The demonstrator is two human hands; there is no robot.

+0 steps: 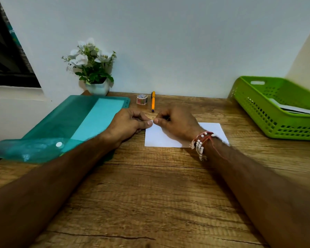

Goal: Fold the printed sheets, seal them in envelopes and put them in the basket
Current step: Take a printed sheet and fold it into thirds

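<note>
Midway, left hand (131,122) and right hand (175,122) pinched what seemed a sticker (152,121) over a white envelope (161,138), sealing unfinished; other envelopes (293,109) lay in the green basket (258,111).

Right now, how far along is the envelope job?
Done: white papers lie in the green plastic basket. In hand: the left hand and right hand pinch a small white piece over a corner of the white paper rectangle. Left: likely sealing it, then the basket.
</note>
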